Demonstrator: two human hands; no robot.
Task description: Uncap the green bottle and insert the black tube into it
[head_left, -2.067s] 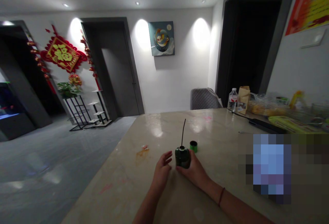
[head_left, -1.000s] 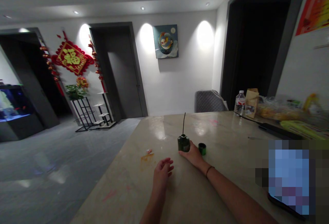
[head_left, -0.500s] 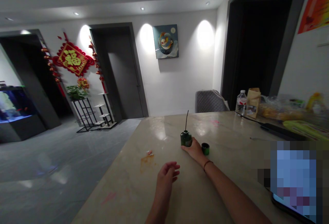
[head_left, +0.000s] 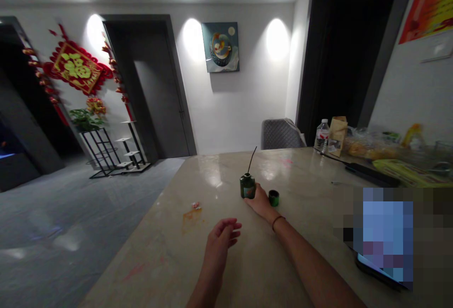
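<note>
On the pale marble tabletop (head_left: 141, 261) stands a dark green bottle (head_left: 247, 187), with a thin black stem (head_left: 252, 159) rising from its neck and leaning right. A small green cap (head_left: 273, 198) sits just right of it, apart from it. My right hand (head_left: 260, 203) lies low on the table, its fingers gripping the bottle's lower right side. My left hand (head_left: 222, 235) hangs nearer me, fingers loosely curled and holding nothing, some way from the bottle.
An orange stain (head_left: 191, 217) marks the table left of the bottle. A pixelated patch (head_left: 385, 232) hides something at the right, above a dark device (head_left: 375, 268). Along the far right stand a water bottle (head_left: 322, 136), a paper bag (head_left: 337, 136) and a plastic food bag (head_left: 370, 145).
The whole scene has shifted slightly up and left in view. The black stem leans further right. My right hand stays at the bottle, and my left hand stays back from it.
</note>
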